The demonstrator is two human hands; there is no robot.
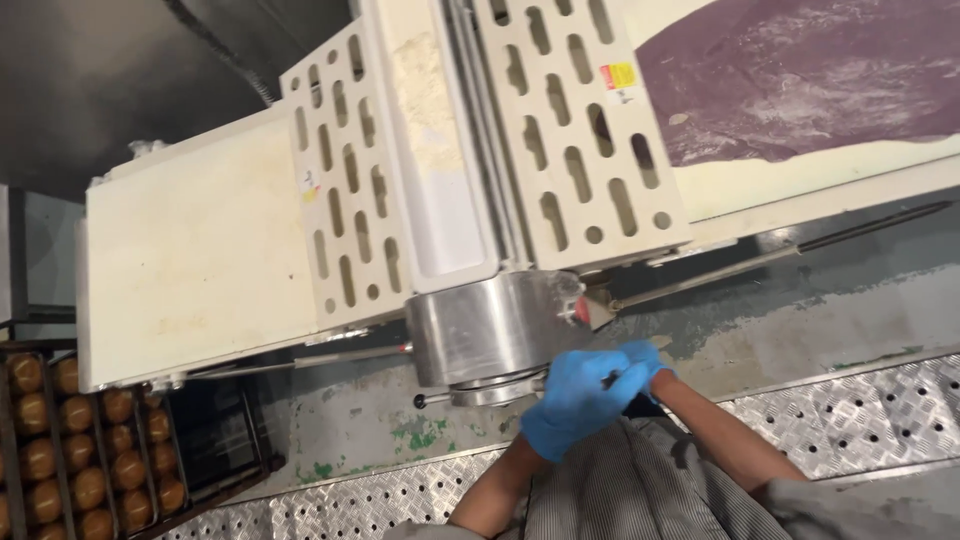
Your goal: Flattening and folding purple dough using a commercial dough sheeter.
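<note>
Hands: the gloved left hand (pixel 572 405) and right hand (pixel 645 362) close together around a dark lever (pixel 610 380) at the dough sheeter's (pixel 480 330) near edge. Purple dough (pixel 800 80) already lies rolled flat on the belt's (pixel 740 180) far right corner; the opposite belt end lies bare.

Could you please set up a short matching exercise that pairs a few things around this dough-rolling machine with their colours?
Things:
1. sheet of dough on the belt
2. gloves on the left hand and right hand
3. buns in the tray
4. slotted guard over the rollers

Colours:
A. golden brown
B. cream
C. dusky purple
D. bright blue

Right pairs: 1-C, 2-D, 3-A, 4-B.
</note>
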